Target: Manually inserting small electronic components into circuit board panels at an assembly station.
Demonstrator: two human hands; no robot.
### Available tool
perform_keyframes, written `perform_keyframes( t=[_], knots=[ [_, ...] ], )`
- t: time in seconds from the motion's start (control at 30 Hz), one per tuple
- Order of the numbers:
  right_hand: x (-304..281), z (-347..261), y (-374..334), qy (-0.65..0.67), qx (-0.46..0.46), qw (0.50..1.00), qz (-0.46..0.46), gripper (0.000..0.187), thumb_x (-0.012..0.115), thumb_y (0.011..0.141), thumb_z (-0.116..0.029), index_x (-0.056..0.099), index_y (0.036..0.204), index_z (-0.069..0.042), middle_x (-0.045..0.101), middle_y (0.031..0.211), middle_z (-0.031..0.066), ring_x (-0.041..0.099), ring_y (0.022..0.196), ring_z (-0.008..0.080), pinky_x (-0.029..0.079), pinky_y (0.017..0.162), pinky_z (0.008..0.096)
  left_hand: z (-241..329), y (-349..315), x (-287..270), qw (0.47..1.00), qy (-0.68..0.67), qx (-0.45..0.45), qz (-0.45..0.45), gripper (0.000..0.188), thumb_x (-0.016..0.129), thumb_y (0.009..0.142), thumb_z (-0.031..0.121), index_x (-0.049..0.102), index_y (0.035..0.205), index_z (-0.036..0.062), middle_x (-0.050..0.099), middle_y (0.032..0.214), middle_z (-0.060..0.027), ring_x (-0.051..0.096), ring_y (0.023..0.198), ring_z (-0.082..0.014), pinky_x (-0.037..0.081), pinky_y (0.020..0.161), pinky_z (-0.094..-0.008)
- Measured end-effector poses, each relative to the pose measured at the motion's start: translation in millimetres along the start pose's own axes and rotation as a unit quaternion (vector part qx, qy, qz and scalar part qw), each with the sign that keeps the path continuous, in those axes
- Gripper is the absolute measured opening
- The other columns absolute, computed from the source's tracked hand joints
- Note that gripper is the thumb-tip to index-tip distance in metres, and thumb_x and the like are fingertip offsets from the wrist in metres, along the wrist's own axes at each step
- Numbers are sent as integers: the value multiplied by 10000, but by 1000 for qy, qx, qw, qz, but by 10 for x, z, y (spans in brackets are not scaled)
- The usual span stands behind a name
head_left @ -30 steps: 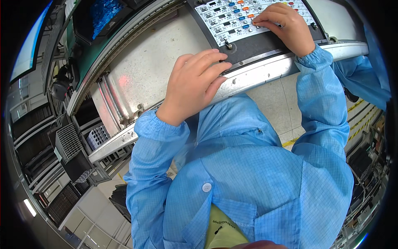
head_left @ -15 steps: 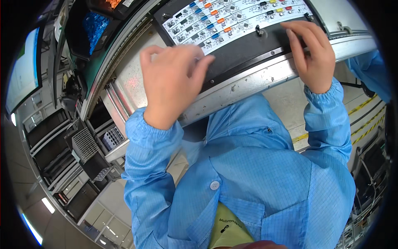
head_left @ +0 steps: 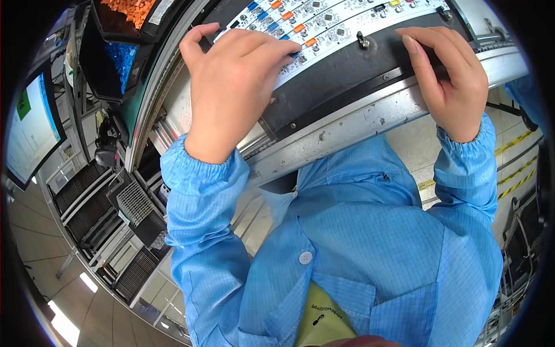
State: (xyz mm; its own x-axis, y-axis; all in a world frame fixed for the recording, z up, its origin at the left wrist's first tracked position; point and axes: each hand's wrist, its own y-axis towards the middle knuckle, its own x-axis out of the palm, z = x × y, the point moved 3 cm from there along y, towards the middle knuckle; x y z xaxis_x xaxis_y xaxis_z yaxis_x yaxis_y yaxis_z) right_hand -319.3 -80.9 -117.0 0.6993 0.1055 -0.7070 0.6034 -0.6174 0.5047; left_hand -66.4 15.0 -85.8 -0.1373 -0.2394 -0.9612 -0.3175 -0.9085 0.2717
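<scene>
White circuit boards [head_left: 347, 34] lie in a black fixture [head_left: 335, 87], with rows of small blue, orange, black and yellow connectors. My left hand [head_left: 234, 72] reaches over the boards' left end, its thumb and index finger closed about a blue connector [head_left: 294, 55] beside an orange connector [head_left: 311, 42]. The other fingers hide part of the boards. Over the fixture's right part, my right hand [head_left: 451, 75] is loosely bent, thumb and index tips close to each other, with nothing visible between them. A small black clamp [head_left: 362, 40] stands on the fixture between the hands.
A metal rail [head_left: 347, 130] runs along the near edge. At the upper left are black bins of orange parts [head_left: 128, 10] and blue parts [head_left: 119, 61]. A monitor [head_left: 34, 124] and dark racks [head_left: 87, 196] stand at the left. Another person's blue sleeve [head_left: 526, 101] shows at far right.
My left hand has moved up onto the boards, its thumb and index finger coming together at the blue connector. My right hand keeps its pose near the clamp. The whole view has shifted slightly.
</scene>
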Motion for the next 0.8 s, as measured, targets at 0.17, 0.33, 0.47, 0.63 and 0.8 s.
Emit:
perform_keyframes(
  t=[0.17,0.33,0.47,0.63,0.8],
  knots=[
    [20,25,-11,9,-4,1000,-3,113,713,944,-42,760,1039,-4,730,924,101,691,812,203,542,707,282,129,8,1,997,-19,-73,15,128,794,820,121,792,931,184,744,878,36,683,890,-161,329,1031,-460],
    [21,38,-6,2,0,1000,-12,120,712,954,-59,762,1053,-14,733,926,95,693,817,196,543,707,276,42,-19,35,989,-81,-125,19,115,781,823,130,791,919,192,737,855,36,682,878,-176,328,1032,-446],
    [28,44,-4,-4,-18,1000,5,121,705,961,-64,763,1058,-21,734,930,94,696,819,196,546,703,273,77,-3,51,991,-65,-116,32,99,780,833,140,785,916,193,726,835,39,681,891,-182,316,1041,-463],
    [31,35,-3,-4,-13,1000,9,119,711,959,-75,765,1051,-21,734,925,92,700,815,194,547,699,272,170,8,69,992,-39,-118,30,88,788,832,145,769,902,194,721,846,40,680,908,-182,309,1044,-486],
    [35,62,-20,-5,-11,1000,2,120,712,962,-83,766,1050,-22,737,925,89,699,810,187,548,705,270,181,-20,123,991,-19,-120,54,100,795,832,140,754,900,202,720,860,43,675,900,-177,308,1040,-480]
  ],
)
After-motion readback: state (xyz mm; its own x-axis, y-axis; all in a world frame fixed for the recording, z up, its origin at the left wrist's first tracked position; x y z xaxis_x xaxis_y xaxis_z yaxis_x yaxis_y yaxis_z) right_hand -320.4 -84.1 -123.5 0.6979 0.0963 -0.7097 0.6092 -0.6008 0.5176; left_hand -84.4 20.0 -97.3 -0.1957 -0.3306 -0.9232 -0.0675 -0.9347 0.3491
